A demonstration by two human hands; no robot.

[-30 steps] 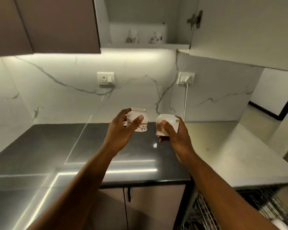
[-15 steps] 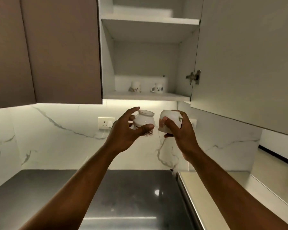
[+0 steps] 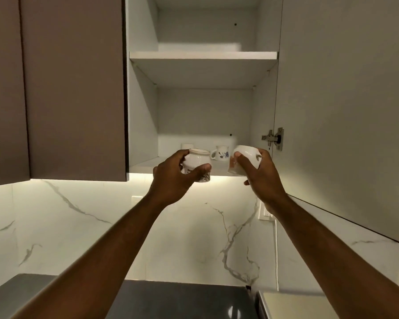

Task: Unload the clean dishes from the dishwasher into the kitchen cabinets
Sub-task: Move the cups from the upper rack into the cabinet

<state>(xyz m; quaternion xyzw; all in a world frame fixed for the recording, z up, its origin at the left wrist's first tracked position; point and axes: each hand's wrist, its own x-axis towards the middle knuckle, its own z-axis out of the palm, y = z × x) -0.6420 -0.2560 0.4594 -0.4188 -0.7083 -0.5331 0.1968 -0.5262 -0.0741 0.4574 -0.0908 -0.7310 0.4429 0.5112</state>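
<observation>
Holding one cup in each grip, you face the open cabinet (image 3: pixel 205 111) from below. Your left grip (image 3: pixel 173 178) has fingers and thumb curled round the left cup (image 3: pixel 197 161), white with a dark floral band, upright and just in front of the lower shelf (image 3: pixel 145 165). Your right grip (image 3: pixel 260 178), at 3 o'clock from it, is wrapped round the right cup (image 3: pixel 245 157), plain white and tilted. The two cups are near each other but apart.

A mug (image 3: pixel 220 153) with a blue flower stands at the back of the shelf, seen between them at 1 o'clock from the left cup. A second piece (image 3: pixel 187 146) shows behind the left cup, mostly hidden. The open door (image 3: pixel 343 111) fills the 3 o'clock side, its hinge (image 3: pixel 273 138) at 2 o'clock from the right cup. A closed door (image 3: pixel 74 88) stands at 9 o'clock, the marbled wall (image 3: pixel 102 226) and the dark tabletop (image 3: pixel 171 300) at 6 o'clock.
</observation>
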